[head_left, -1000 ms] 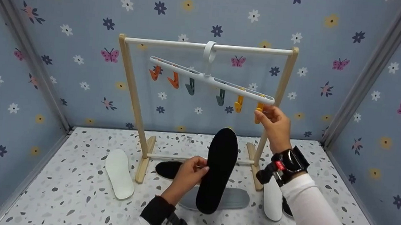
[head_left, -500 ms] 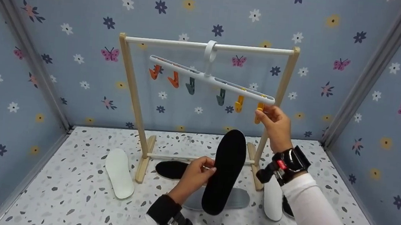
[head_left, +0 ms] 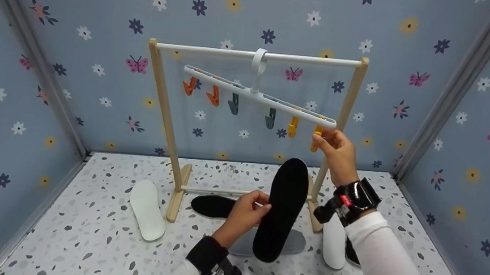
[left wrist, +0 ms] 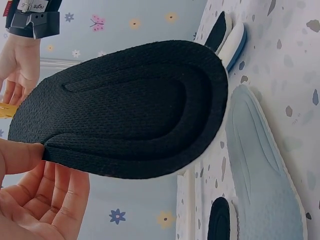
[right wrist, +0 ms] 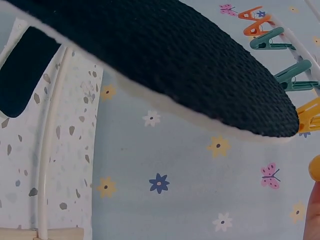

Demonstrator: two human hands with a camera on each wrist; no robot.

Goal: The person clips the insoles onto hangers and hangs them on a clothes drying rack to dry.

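My left hand (head_left: 247, 215) pinches a black shoe insole (head_left: 282, 208) by its side edge, thumb on its dark face, as the left wrist view shows. The insole stands nearly upright, tilted a little to the right. Higher up, my right hand (head_left: 337, 157) pinches the outermost yellow clothespin (head_left: 316, 140) at the right end of a white clip hanger (head_left: 260, 96). That hanger tilts down to the right. Along it hang two orange clips (head_left: 214, 95), two green clips (head_left: 270, 118) and another yellow clip (head_left: 292, 127).
A wooden rack (head_left: 165, 103) with a white rail (head_left: 204, 50) carries the hanger. On the speckled surface lie a pale insole (head_left: 148, 211) at left, a black one (head_left: 211, 206), a grey one (head_left: 295, 242), and a white one (head_left: 332, 245) beside another black one (head_left: 351, 252).
My left hand has shifted to the right, carrying the black insole closer to the right hand. The right hand keeps its pinch on the yellow clothespin and has hardly moved.
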